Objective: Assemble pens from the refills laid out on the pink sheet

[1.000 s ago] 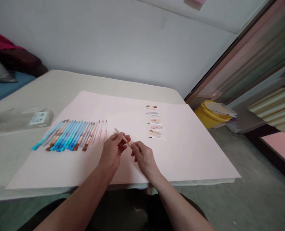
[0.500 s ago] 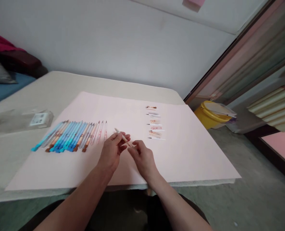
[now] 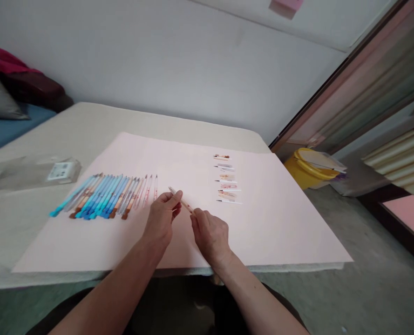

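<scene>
Between my two hands a pale pen (image 3: 186, 205) with small reddish marks slants over the pink sheet (image 3: 269, 228). My left hand (image 3: 163, 216) pinches it near its upper left tip. Closed around its lower right end is my right hand (image 3: 211, 234), whose fingers hide that end. To the left lies a row of several pens (image 3: 102, 195) in blue, turquoise, brown and clear, side by side, with a few pinkish ones nearest my left hand. Beyond my right hand, pen parts and thin white refills (image 3: 229, 201) lie in a column of small groups.
A clear plastic bag (image 3: 25, 173) with a white label lies on the cream table cover (image 3: 151, 118) at left. On the floor at right stands a yellow bucket (image 3: 306, 170). A white wall (image 3: 165, 60) rises behind the table.
My right hand has closed into a tighter grip on the pen's lower end. My left hand still holds the upper part. The view has shifted slightly.
</scene>
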### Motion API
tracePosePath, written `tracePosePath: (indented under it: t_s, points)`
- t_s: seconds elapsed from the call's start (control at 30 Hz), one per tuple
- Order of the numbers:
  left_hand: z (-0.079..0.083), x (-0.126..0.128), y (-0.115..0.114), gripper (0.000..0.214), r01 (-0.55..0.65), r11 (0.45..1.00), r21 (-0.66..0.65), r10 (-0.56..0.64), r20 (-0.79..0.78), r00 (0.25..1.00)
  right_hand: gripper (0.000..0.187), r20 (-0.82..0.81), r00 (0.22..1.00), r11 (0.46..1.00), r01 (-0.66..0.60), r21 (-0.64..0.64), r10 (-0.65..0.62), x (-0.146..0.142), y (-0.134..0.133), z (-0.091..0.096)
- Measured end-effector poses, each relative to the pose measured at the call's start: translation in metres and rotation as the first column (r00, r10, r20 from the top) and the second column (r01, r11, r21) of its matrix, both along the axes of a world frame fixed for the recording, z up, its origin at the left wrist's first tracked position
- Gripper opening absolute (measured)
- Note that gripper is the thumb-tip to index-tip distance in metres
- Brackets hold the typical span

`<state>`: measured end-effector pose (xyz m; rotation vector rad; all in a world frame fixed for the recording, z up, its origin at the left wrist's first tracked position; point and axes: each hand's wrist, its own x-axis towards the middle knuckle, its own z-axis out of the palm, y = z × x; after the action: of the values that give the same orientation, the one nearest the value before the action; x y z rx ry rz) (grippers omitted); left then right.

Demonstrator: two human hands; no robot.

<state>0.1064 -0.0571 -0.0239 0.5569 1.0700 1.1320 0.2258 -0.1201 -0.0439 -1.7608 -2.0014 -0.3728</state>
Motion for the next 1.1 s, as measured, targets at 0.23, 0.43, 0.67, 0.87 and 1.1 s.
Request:
tracePosePath:
  t_s: [0.23,0.43,0.67,0.87,1.1]
  points:
    - [-0.006,-0.002,0.001,0.02,0.035,0.999,0.035,-0.036,0.016,0.999,0.015,-0.758,0.643,0.926,-0.211,-0.314,-0.111,0.0,0.003,0.004]
    - [-0.006,-0.001,0.001,0.018,0.039,0.998,0.041,-0.043,0.097,0.994,0.019,-0.929,-0.066,0.835,-0.465,-0.295,-0.365,0.001,0.01,0.01]
    - [-0.002,0.0,0.002,0.015,0.044,0.998,0.043,-0.049,0.125,0.991,0.02,-0.84,-0.296,0.802,-0.547,-0.24,-0.454,0.004,0.009,0.006]
    - [0.0,0.0,0.0,0.015,0.072,0.995,0.063,-0.081,0.16,0.984,0.02,-0.631,-0.507,0.719,-0.684,-0.119,-0.587,0.009,0.011,-0.002]
    - [-0.002,-0.003,0.003,0.017,0.062,0.996,0.062,-0.071,0.173,0.982,0.032,-0.829,-0.279,0.764,-0.596,-0.247,-0.486,0.007,0.011,0.006]
